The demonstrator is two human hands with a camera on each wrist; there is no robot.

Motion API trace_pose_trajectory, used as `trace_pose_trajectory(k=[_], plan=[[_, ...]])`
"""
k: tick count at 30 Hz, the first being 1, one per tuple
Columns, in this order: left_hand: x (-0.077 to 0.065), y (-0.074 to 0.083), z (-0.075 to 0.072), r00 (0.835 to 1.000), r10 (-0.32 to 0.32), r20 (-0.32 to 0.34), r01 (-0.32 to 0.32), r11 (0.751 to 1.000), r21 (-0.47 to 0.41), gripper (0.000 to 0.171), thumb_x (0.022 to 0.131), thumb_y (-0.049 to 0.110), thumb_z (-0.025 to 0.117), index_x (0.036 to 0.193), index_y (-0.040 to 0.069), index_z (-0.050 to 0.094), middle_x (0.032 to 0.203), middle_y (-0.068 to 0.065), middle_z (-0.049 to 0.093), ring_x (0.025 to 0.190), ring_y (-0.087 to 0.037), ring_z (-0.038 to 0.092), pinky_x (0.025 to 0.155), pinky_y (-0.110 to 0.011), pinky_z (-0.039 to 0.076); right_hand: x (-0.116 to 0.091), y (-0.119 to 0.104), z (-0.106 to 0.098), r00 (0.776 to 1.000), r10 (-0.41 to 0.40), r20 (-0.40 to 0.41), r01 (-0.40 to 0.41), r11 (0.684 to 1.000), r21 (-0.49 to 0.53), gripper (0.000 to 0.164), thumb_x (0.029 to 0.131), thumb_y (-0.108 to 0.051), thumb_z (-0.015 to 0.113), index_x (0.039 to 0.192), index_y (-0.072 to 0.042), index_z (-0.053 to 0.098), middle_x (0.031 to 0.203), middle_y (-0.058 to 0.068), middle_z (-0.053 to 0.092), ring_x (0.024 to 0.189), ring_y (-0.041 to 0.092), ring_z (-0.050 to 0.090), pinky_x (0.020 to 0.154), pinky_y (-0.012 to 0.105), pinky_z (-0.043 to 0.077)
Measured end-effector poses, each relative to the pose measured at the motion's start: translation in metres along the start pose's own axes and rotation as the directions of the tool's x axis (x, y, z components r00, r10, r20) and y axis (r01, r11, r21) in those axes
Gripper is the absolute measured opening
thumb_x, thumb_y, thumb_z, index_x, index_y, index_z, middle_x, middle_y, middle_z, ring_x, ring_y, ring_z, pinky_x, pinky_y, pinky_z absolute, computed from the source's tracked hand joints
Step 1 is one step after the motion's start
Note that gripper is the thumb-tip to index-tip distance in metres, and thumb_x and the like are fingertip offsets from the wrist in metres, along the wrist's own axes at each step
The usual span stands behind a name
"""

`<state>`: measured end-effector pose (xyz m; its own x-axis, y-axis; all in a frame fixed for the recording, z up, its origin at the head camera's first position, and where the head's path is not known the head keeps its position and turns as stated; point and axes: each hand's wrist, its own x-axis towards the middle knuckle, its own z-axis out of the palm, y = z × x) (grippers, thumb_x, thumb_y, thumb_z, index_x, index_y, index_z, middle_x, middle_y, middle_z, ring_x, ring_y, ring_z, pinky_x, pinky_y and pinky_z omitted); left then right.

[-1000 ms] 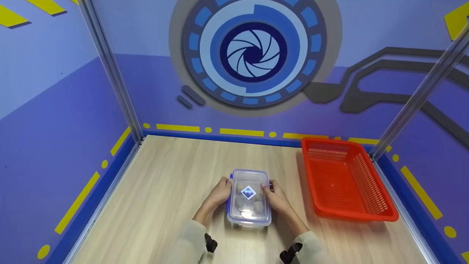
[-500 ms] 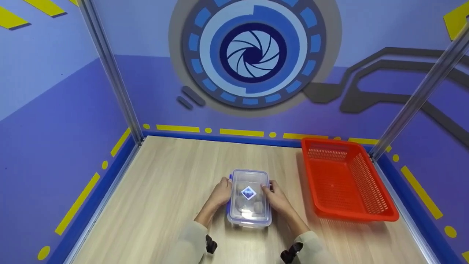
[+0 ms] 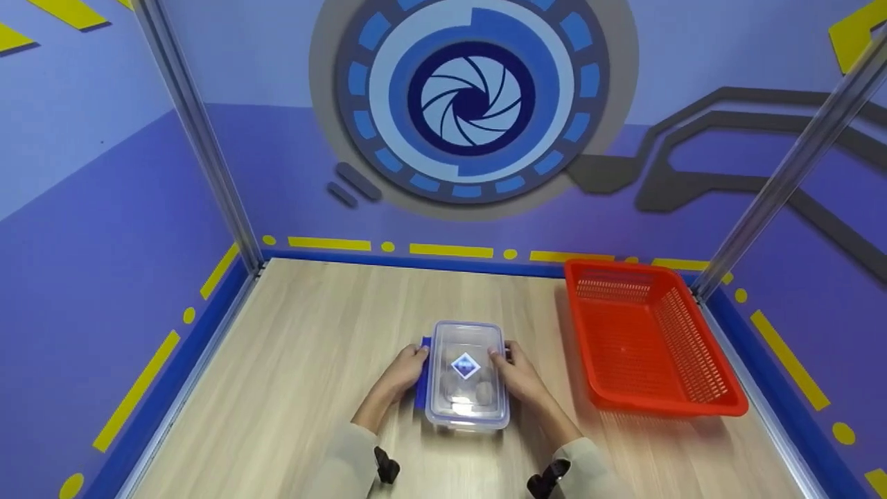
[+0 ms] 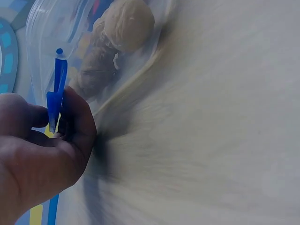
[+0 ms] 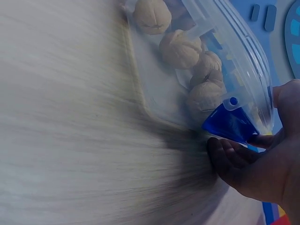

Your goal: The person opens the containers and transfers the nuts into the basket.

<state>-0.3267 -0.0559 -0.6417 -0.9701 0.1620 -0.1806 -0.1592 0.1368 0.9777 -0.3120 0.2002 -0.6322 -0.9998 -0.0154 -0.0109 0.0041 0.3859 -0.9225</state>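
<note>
A clear plastic food container (image 3: 463, 409) with a lid and a diamond label (image 3: 466, 365) sits on the table in front of me. Several walnuts (image 5: 180, 50) lie inside it. On its left side the blue latch (image 4: 55, 103) stands out from the wall, pinched between the thumb and index finger of my left hand (image 3: 402, 372). My right hand (image 3: 521, 374) is at the opposite side, its thumb over the lid's edge. In the right wrist view a fingertip meets the lower edge of the right blue latch (image 5: 229, 124), which slants outward; the other fingers curl below it.
To the right of the container stands a red plastic basket (image 3: 620, 367) with perforated walls, near the back corner. The wooden table (image 3: 312, 326) is bordered by blue printed panels (image 3: 277, 173) and metal posts (image 3: 201, 138).
The left blue latch has swung outward from the container, and my left hand has moved left with it. My right hand keeps its place on the container. The head view has shifted slightly.
</note>
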Motion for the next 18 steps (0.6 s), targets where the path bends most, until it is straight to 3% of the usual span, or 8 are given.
trace_pose_trajectory(k=[5, 10, 14, 17, 18], plan=[[-0.0016, 0.0026, -0.0029, 0.999, 0.007, -0.034, -0.006, 0.999, 0.053, 0.040, 0.115, 0.024, 0.040, 0.127, -0.011, 0.054, 0.110, -0.015, 0.061, 0.099, -0.024, 0.060, 0.085, -0.036, 0.054, -0.0004, 0.0003, 0.0007, 1.000, -0.002, -0.005, 0.002, 1.000, 0.002, 0.043, 0.109, -0.029, 0.059, 0.138, 0.003, 0.054, 0.126, 0.025, 0.064, 0.116, 0.037, 0.062, 0.101, 0.054, 0.053], [-0.0033, 0.0054, -0.0049, 0.995, 0.068, -0.068, -0.057, 0.987, 0.152, 0.040, 0.114, 0.029, 0.045, 0.122, -0.008, 0.058, 0.110, -0.016, 0.064, 0.100, -0.026, 0.061, 0.089, -0.041, 0.053, 0.0008, 0.0035, 0.0017, 1.000, -0.009, -0.020, 0.009, 1.000, 0.002, 0.041, 0.108, -0.026, 0.060, 0.137, 0.002, 0.056, 0.125, 0.024, 0.065, 0.115, 0.036, 0.063, 0.100, 0.053, 0.053], [-0.0041, 0.0063, -0.0039, 0.993, 0.077, -0.086, -0.062, 0.983, 0.171, 0.041, 0.113, 0.030, 0.049, 0.125, -0.007, 0.060, 0.105, -0.018, 0.067, 0.084, -0.024, 0.065, 0.076, -0.040, 0.057, 0.0011, 0.0037, 0.0027, 1.000, -0.014, -0.025, 0.014, 1.000, 0.000, 0.041, 0.108, -0.026, 0.060, 0.137, 0.002, 0.055, 0.125, 0.024, 0.065, 0.116, 0.036, 0.062, 0.099, 0.053, 0.053], [-0.0045, 0.0075, -0.0022, 0.990, 0.082, -0.114, -0.058, 0.978, 0.201, 0.040, 0.112, 0.030, 0.051, 0.125, -0.006, 0.061, 0.106, -0.017, 0.068, 0.083, -0.022, 0.065, 0.075, -0.038, 0.058, 0.0003, 0.0029, 0.0032, 1.000, -0.016, -0.026, 0.016, 1.000, -0.003, 0.042, 0.108, -0.027, 0.060, 0.137, 0.003, 0.055, 0.125, 0.025, 0.065, 0.116, 0.038, 0.062, 0.099, 0.053, 0.053], [-0.0049, 0.0082, -0.0017, 0.987, 0.096, -0.128, -0.065, 0.972, 0.224, 0.039, 0.112, 0.030, 0.052, 0.125, -0.006, 0.062, 0.109, -0.017, 0.068, 0.090, -0.024, 0.066, 0.081, -0.040, 0.057, -0.0004, 0.0018, 0.0032, 1.000, -0.015, -0.026, 0.015, 1.000, 0.003, 0.042, 0.107, -0.027, 0.061, 0.137, 0.003, 0.056, 0.125, 0.026, 0.065, 0.116, 0.038, 0.062, 0.100, 0.053, 0.053]])
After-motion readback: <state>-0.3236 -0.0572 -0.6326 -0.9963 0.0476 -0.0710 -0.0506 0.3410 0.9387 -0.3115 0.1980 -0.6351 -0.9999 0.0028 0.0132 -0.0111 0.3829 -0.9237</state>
